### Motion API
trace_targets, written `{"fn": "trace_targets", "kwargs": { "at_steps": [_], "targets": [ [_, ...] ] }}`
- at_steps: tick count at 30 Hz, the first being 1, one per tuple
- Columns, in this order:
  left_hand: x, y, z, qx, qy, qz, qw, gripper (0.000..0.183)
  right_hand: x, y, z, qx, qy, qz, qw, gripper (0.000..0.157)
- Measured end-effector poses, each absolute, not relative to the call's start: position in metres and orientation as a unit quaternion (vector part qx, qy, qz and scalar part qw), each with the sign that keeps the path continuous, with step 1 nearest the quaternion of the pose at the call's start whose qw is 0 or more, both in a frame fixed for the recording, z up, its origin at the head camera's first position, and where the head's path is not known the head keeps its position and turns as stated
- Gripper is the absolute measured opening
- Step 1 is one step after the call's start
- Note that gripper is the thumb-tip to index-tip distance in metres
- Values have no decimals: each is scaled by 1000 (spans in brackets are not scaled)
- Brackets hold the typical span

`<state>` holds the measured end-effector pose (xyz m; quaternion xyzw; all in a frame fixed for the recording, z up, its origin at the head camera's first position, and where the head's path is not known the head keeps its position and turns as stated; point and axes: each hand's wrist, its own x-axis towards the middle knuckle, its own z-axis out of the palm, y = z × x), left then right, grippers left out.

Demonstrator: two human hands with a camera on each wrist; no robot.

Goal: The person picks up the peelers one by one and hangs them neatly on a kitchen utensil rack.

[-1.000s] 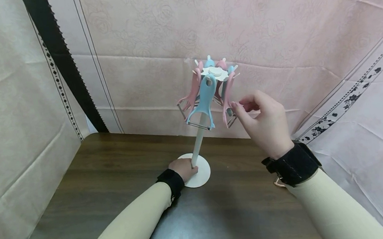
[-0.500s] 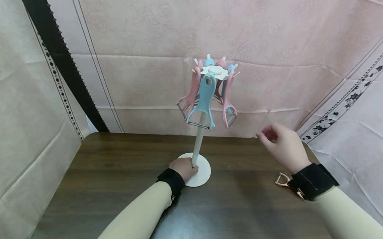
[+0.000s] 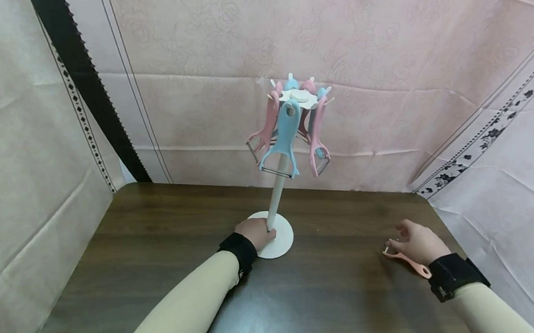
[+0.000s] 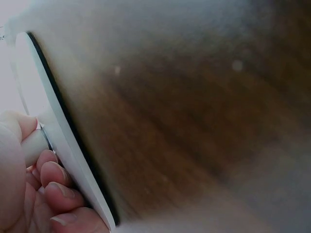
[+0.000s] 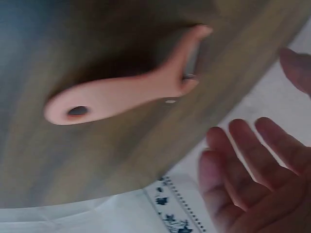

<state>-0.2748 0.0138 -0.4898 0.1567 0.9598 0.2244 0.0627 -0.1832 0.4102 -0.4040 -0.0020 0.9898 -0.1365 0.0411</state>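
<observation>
A white stand with a round base stands on the table, and pink and blue peelers hang from hooks round its top. One blue peeler faces me; a pink peeler hangs to its right. My left hand grips the pole just above the base, its fingers curled round it in the left wrist view. At the right of the table lies a salmon-pink peeler with a hole in its handle. Over it hovers my right hand, fingers apart and loosely bent, nothing between them in the right wrist view.
The brown wooden table ends at a back edge behind the stand. Pale patterned cloth hangs behind it and on both sides, with a black strip at the left.
My right hand has left the hanging pink peeler and moved down and right to the one lying on the table. The left hand has stayed on the pole.
</observation>
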Motion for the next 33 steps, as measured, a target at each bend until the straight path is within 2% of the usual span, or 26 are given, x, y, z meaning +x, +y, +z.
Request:
{"fn": "trace_targets", "kwargs": {
  "at_steps": [2, 8, 13, 20, 26, 33],
  "targets": [
    [-276, 13, -491, 160, 959, 225, 61, 26, -181, 416, -412, -5, 991, -121, 61, 56],
    [-280, 12, -497, 166, 958, 227, 57, 26, -178, 425, -428, -1, 994, -84, 66, 50],
    [-279, 12, -497, 166, 957, 228, 60, 26, -177, 428, -434, 9, 994, -65, 89, 59],
    [-277, 12, -493, 165, 957, 229, 63, 24, -175, 433, -439, 38, 991, -49, 116, 43],
    [-276, 12, -490, 164, 957, 230, 67, 24, -173, 437, -443, 53, 991, -45, 115, 39],
    [-276, 13, -491, 163, 958, 224, 69, 26, -170, 438, -446, 51, 995, -43, 76, 30]
  ]
}}
